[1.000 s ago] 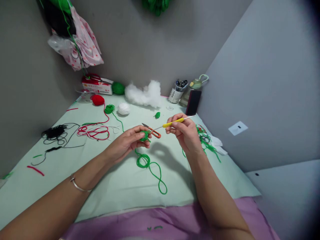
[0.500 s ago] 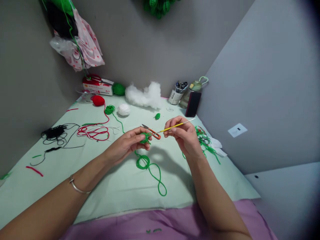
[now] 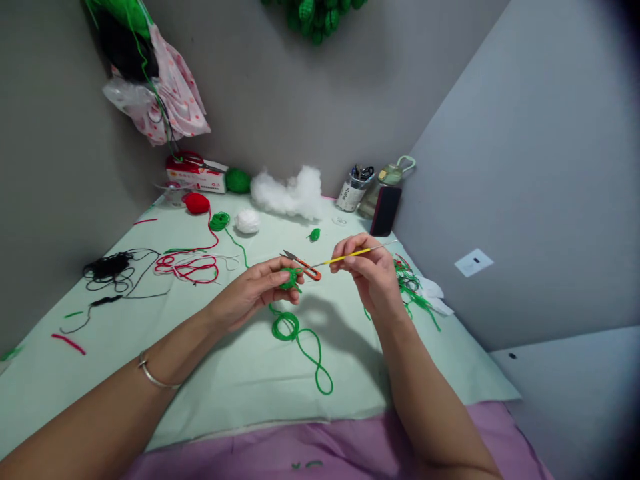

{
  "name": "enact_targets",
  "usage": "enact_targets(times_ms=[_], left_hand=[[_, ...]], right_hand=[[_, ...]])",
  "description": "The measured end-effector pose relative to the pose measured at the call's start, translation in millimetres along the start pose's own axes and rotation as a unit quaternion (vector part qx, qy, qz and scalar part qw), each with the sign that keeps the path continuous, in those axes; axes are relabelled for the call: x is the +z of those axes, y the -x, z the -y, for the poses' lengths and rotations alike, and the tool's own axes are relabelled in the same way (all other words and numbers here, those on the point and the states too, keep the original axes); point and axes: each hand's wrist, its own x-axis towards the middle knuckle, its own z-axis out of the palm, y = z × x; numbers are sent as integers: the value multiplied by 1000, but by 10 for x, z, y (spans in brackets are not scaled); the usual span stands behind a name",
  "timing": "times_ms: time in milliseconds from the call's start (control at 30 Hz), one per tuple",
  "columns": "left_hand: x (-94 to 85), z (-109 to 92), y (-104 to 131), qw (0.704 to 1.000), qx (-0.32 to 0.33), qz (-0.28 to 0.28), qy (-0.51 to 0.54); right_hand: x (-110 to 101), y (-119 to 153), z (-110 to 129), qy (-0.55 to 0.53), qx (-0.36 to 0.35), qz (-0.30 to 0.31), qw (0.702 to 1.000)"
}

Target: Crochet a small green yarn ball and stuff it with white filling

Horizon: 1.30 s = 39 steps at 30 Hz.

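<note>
My left hand [image 3: 267, 285] pinches a small green crocheted piece [image 3: 291, 279] between thumb and fingers. Opposite it, my right hand [image 3: 367, 267] grips a yellow-handled crochet hook [image 3: 350, 256], whose tip points left toward the green piece. Whether the tip touches the piece is too small to tell. Orange thread snips [image 3: 313, 274] lie on the table just behind, between the two hands. Green yarn [image 3: 286, 326] lies in loops on the pale cloth below my left hand.
Behind the hands are white stuffing [image 3: 290, 193], a white yarn ball [image 3: 247, 221], a red yarn ball [image 3: 197, 203] and a phone [image 3: 386, 211]. Black yarn [image 3: 110, 267] lies at left, green scraps [image 3: 410, 283] at right.
The hook has moved slightly right, its tip now farther from the green piece. My left hand has barely moved. The whole view has shifted a little.
</note>
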Motion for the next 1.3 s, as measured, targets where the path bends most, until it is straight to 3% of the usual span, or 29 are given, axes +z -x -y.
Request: enact_targets(times_ms=[267,500,700,967,1300], left_hand=[[48,-24,7,1000,-11,-14,-4],[118,11,18,1000,-1,-11,6],[182,22,20,999,8,-31,-23],[182,77,5,998,20,-18,-49],[281,80,30,994,-17,-52,91]], right_hand=[[36,36,-4,-6,3,14,1000],[83,90,-107,48,-7,128,991],[114,115,-80,74,-16,136,988],[125,123,-19,87,-15,149,985],[133,250,77,258,-102,166,946]])
